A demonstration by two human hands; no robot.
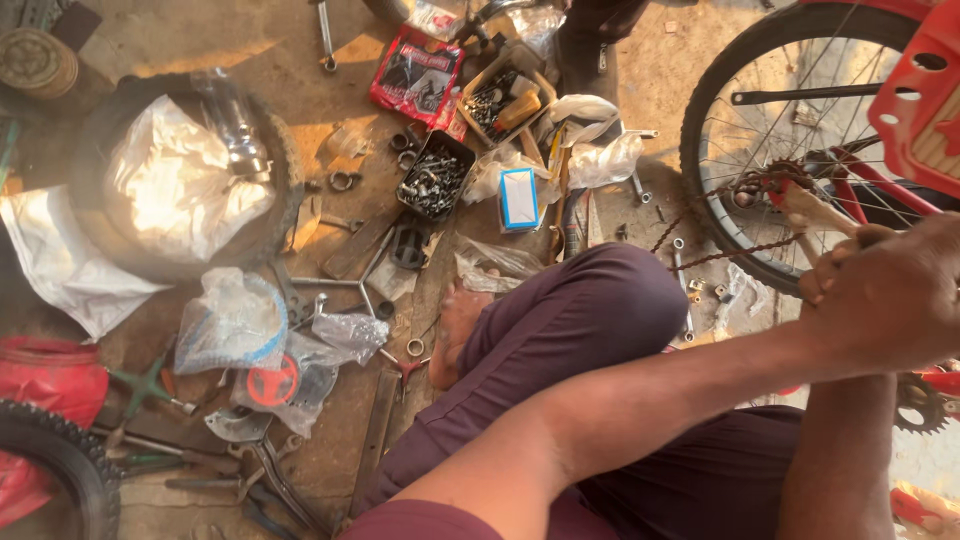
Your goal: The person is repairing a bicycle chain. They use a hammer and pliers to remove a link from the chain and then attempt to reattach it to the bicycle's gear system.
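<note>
Red bicycle frame [925, 110] at right: both hands, left hand [890, 300] over the hidden right, grip a wooden-handled tool [815, 212] at the rear sprocket [760, 183] beside the chain [730, 250], likely mid-adjustment, needing steady leverage.

Red bicycle frame [915, 100], maroon trousers [590, 330], blue-and-white box [519, 198].

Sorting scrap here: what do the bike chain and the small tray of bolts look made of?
Chain: likely steel, dull brown, looks rusty or greasy. Tray: dark, probably plastic or painted metal, hard to tell; its bolts glint grey like bare steel.
</note>
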